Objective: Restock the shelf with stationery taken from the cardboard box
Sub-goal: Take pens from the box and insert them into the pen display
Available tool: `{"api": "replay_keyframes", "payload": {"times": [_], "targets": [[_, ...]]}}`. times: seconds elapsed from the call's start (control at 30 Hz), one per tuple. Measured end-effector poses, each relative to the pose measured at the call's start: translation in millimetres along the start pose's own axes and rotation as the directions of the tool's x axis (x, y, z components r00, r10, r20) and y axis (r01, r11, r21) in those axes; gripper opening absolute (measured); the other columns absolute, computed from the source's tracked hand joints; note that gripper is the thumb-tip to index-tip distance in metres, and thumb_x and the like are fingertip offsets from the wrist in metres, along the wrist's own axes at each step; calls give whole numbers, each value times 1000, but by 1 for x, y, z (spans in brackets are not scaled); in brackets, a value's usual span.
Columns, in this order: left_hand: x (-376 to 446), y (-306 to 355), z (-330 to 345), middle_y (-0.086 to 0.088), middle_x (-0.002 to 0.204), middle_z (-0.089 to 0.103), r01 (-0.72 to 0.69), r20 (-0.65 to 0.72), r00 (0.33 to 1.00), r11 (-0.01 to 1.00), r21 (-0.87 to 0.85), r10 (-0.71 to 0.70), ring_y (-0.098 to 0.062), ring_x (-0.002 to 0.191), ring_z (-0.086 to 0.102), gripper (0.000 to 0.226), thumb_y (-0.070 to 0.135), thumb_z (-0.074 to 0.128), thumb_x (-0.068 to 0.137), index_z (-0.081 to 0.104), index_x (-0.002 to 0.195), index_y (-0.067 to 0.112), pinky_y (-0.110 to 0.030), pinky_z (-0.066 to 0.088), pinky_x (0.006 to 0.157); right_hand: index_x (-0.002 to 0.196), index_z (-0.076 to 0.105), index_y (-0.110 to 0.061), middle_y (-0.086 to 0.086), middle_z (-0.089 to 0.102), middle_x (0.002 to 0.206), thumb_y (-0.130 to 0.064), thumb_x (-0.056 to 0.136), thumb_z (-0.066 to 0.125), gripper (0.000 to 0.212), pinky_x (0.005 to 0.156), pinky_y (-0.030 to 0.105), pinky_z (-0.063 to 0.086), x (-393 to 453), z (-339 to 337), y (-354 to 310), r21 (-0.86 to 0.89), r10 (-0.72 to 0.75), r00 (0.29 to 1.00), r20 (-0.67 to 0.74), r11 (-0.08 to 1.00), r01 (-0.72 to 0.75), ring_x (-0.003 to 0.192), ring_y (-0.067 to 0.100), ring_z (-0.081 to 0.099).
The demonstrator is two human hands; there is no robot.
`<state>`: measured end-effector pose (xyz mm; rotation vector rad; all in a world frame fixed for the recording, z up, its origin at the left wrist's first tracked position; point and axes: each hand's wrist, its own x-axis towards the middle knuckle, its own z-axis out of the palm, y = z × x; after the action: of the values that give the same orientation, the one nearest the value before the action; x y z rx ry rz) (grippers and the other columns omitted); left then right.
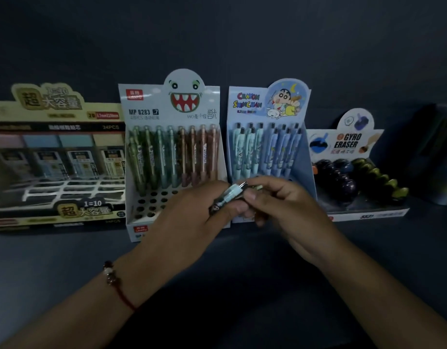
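The left hand (192, 212) curls around a small bunch of pens (230, 196), holding them low in front of the displays so the right hand (275, 205) can draw from it. The right hand's fingertips (251, 196) pinch the clicker end of one pale blue pen in the bunch — apparently to pull it free for slotting. The bunch is held just near of the Crayon Shinchan display (267, 147), whose far rows hold matching light blue printed pens; its near holes are hidden behind the hands. The held pens look short in this view, pale blue with a dark metal tip and a dark printed patch. To the left stands the monster-face pen box (172, 147), its near holes open. On the dark shelf (66, 260), a lead-refill tray (56, 157) sits far left and a gyro eraser box (356, 172) right. The cardboard box is not in view.
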<state>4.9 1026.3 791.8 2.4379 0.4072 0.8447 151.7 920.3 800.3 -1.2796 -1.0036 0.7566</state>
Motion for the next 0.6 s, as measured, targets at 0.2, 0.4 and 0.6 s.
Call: {"api": "replay_keyframes", "payload": {"times": [0.2,0.4,0.6], "targets": [[1,-1,-5,17,74,56,20,-19,1000,998,59,-19,-4,59,54,16,51,47,96,54,84,41,-14,34,50,87,77,-18,0,65,69,-22,72,68,18,51,17,45,9,-15,-2,266,83,991,-101,962,-54,60,7,57],[0,0,-24,15,71,60,14,-10,1000,989,145,-13,-1,63,58,36,64,33,93,54,118,50,-18,38,52,91,72,-17,-5,61,65,-27,75,65,20,47,15,43,18,-25,-7,447,106,956,-274,894,29,58,4,56],[-42,-22,-80,19,101,61,-40,24,999,874,485,33,2,61,54,48,53,20,101,45,140,39,-11,30,47,96,74,-20,-8,70,81,-30,75,67,24,59,17,50,22,-3,-34,212,-31,962,-273,973,91,73,6,65]]}}
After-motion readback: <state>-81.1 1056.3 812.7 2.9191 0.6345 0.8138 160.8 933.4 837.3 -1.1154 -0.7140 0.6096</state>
